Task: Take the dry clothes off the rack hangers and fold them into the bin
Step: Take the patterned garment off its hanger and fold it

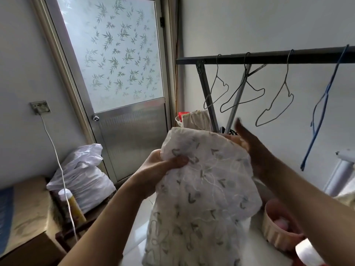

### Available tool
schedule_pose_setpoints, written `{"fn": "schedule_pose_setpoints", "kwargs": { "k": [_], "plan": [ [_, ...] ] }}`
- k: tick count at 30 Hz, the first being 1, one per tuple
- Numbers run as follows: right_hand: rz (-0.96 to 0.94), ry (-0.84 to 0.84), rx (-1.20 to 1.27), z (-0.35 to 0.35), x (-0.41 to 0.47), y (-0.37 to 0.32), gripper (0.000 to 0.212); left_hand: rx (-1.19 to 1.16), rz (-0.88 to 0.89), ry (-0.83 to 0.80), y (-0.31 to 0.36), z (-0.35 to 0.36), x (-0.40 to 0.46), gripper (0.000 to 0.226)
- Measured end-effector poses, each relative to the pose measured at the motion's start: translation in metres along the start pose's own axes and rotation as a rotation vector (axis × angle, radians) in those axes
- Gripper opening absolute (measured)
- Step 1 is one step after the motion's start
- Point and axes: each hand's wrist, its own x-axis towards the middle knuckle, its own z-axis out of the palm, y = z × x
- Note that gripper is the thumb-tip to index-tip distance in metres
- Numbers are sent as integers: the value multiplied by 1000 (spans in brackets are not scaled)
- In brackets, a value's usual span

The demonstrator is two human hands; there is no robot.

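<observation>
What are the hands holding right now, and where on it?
The left hand grips the white patterned garment at its upper left edge; the right hand lies with straight fingers against its upper right edge.

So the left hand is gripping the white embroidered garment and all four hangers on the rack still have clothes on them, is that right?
Not quite. The head view shows the hangers on the rack hanging bare, three of grey wire and one blue; none carries clothes. The rest holds: the left hand has its grip on the white embroidered garment.
</observation>
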Motion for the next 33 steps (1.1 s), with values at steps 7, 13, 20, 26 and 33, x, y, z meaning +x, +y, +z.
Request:
{"fn": "schedule_pose_setpoints", "kwargs": {
  "k": [7, 13, 20, 26, 33],
  "plan": [
    [31, -230, 341, -8, -9, 61, 83, -48, -83, 199, 5, -2, 8, 29],
    [143, 264, -6, -8, 8, 58, 64, -70, -161, 276, -4, 6, 14, 51],
    [54, 663, -72, -9, 11, 62, 20, 202, -90, 623, -51, 35, -10, 49],
    [-10, 717, 92, -5, 5, 95, 16, -354, -502, 350, -104, 84, -25, 60],
    [171, 678, 235, 19, 12, 160, 15, -952, -221, 365, -142, 73, -11, 100]
  ]
}}
